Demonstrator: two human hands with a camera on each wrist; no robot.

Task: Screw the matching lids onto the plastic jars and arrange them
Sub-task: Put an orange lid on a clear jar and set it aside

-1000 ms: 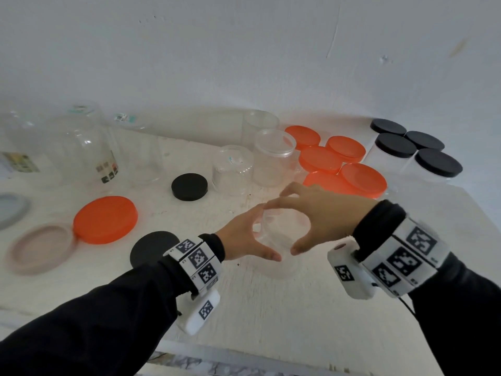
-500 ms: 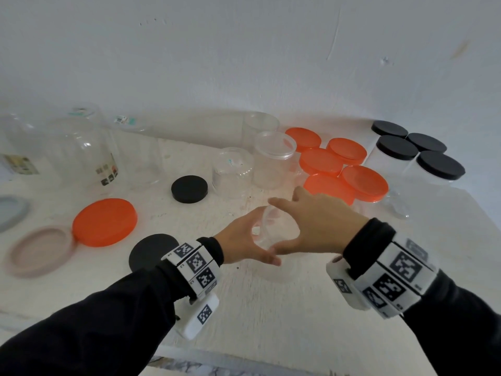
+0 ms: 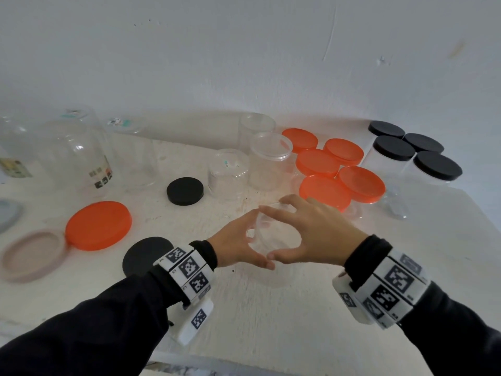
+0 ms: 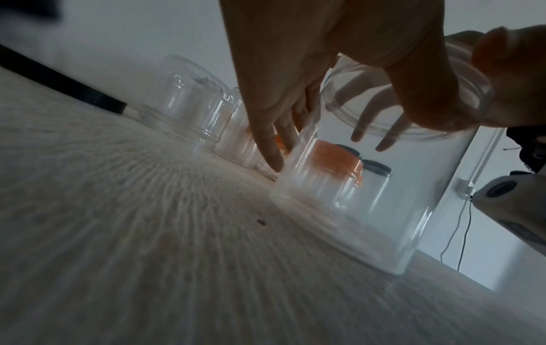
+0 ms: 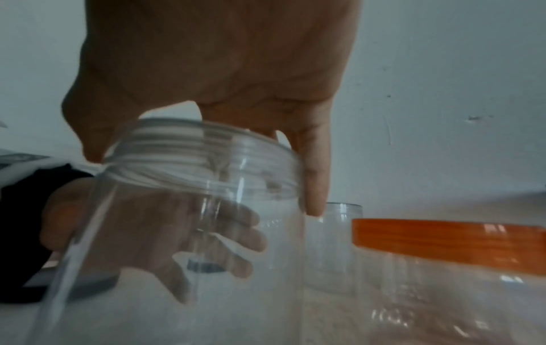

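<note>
Fingers [image 4: 274, 149] of the left hand [image 3: 238, 242] wrap the L side of a clear jar [image 3: 273, 240], lower down its wall; thumb comes round the near side. Right hand [image 3: 314, 234] arches over the jar's open mouth, fingertips [image 5: 316, 205] hanging down the far side of the threaded neck, thumb at the near rim, so both hands are curled on the same jar. It has no lid on yet; it stands upright on the white table [image 3: 271, 335], long axis vertical, at approx. the table centre.

Going L to R from the jar: pinkish lid [image 3: 32, 256] and loose orange lid [image 3: 99, 225] lie flat at 9 o'clock, well apart from the hands. Larger black lid [image 3: 143, 253] sits just beside the L wrist, smaller black lid [image 3: 185, 191] at 11 o'clock. Uncapped clear jars [image 3: 268, 161] stand at 12. Orange-capped jars [image 3: 336, 169] crowd close at 1–2 o'clock, the nearest just beyond the R fingertips. Black-capped jars [image 3: 414, 156] stand further off at 2.

Key relation, as I judge it: the jar mouth faces straight up under the R palm, so a lid must come down along that vertical axis. Loose lids all lie to the L, so the L hand is nearer to fetch one while the R steadies the neck. Which lid matches: can't tell from here.
</note>
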